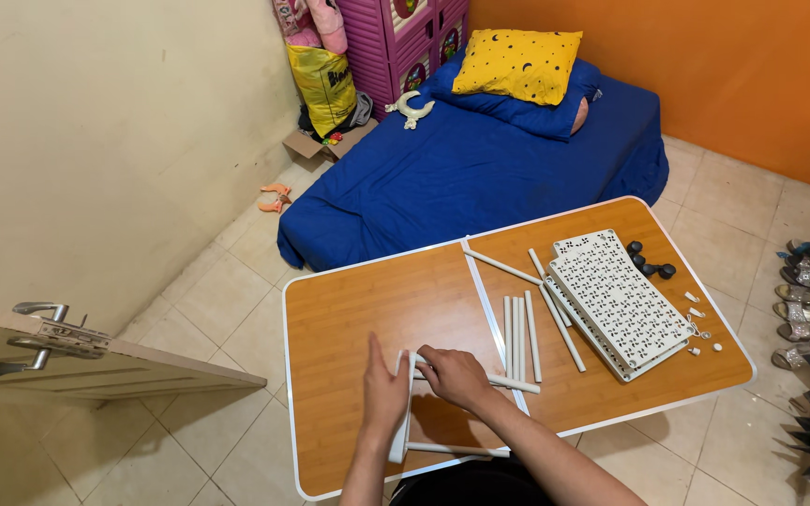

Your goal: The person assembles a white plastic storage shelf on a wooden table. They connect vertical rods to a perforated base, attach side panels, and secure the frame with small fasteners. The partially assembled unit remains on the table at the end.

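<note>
Our left hand (385,386) stands on edge, fingers pointing to the far side, thumb side up, and it wraps the upright bar of a white frame (403,412) that lies at the near edge of the table (358,309). The grasp is closed around that bar, with the palm pressed to its left side. Our right hand (452,373) comes in from the near right, wrist bent, knuckles up, and its fingers curl down over a white tube (508,382) where that tube meets the top of the frame; it is clenched on the tube. Both forearms rise from the bottom edge of the view and converge, the hands almost touching each other.

The frame rests flat on the wooden tabletop, near its middle seam, with one crossbar running right along the near edge. Just to the right of our hands, a row of loose white tubes (520,335) lies side by side, pointing to the far side. Farther right, a stack of white perforated panels (621,302) sits at an angle, with two longer tubes lying along its left side. Black wheels (649,262) lie beyond the panels, and small white caps (697,314) are scattered at the right edge.

Past the table, a blue mattress (480,169) lies on the tiled floor with a yellow pillow (517,61) on it.
</note>
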